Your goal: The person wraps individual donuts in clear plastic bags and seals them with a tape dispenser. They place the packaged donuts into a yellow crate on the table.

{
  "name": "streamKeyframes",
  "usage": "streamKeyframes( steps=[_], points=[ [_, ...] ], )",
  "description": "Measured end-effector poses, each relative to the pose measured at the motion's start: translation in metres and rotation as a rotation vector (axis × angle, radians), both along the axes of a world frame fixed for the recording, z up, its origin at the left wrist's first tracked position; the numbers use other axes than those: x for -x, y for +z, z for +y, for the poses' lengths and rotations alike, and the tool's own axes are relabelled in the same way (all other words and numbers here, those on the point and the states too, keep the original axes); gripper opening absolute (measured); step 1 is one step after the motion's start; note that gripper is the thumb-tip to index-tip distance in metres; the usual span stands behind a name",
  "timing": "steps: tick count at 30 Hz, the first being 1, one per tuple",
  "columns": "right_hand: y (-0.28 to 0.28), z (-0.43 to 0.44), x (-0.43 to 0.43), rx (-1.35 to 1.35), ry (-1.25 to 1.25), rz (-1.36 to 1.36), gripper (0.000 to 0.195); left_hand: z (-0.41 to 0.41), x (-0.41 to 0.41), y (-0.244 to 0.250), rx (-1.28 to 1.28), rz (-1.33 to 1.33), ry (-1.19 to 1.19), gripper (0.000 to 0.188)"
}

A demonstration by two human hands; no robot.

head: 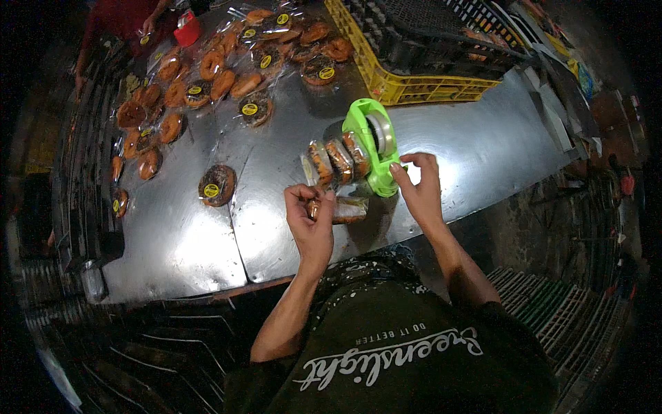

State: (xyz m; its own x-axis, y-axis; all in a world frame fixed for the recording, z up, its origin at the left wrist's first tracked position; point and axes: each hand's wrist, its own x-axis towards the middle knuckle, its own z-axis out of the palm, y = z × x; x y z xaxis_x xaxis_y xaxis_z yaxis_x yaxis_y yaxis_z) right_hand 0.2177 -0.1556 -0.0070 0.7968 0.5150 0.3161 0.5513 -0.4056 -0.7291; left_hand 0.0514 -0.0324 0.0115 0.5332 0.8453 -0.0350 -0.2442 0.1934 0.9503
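My left hand [313, 222] grips the gathered end of a clear plastic bag with a ring-shaped bread [314, 208] in it; fingers partly cover the bread. My right hand [421, 186] is at the front end of a lime-green tape dispenser [370, 124], thumb and forefinger close together at its edge. Whether tape is between those fingertips is too small to see. A wide roll of clear tape [381, 135] sits in the dispenser. Against the dispenser's left side, several wrapped rings [339, 159] stand on edge in a row.
On the metal table [279, 202] lie many wrapped rings [212, 64], some with yellow labels, and a dark-topped ring [217, 185] apart from them. A yellow crate [414, 88] holds black crates [414, 36]. Across the table a person's hand [148, 26] is near a red tape dispenser [187, 30].
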Motion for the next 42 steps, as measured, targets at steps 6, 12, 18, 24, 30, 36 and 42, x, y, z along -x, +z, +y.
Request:
streamKeyframes(
  steps=[6,12,18,24,30,36,42],
  points=[
    [-0.017,0.031,-0.029,-0.027,-0.063,0.247,0.032,-0.012,-0.013,-0.028,-0.242,0.166,-0.202,0.022],
    [-0.014,-0.017,0.013,-0.065,-0.074,0.673,0.025,0.000,-0.009,-0.036,-0.248,0.119,-0.135,0.024],
    [0.029,0.015,0.082,-0.298,0.219,0.412,0.018,-0.002,-0.016,-0.029,0.144,-0.042,-0.060,0.022],
    [0.031,0.030,0.077,-0.305,0.270,0.732,0.017,0.002,0.007,0.016,-0.233,-0.033,-0.061,0.024],
    [0.054,0.059,0.128,-0.364,0.209,0.367,0.010,0.024,0.022,0.006,-0.047,-0.074,0.167,0.029],
    [0.052,0.063,0.102,-0.175,0.333,0.771,0.052,0.032,0.033,0.015,-0.197,-0.106,0.026,0.028],
    [0.032,0.077,0.090,-0.351,0.405,0.908,0.044,0.061,0.048,0.001,0.525,-0.345,-0.212,0.054]
  ],
)
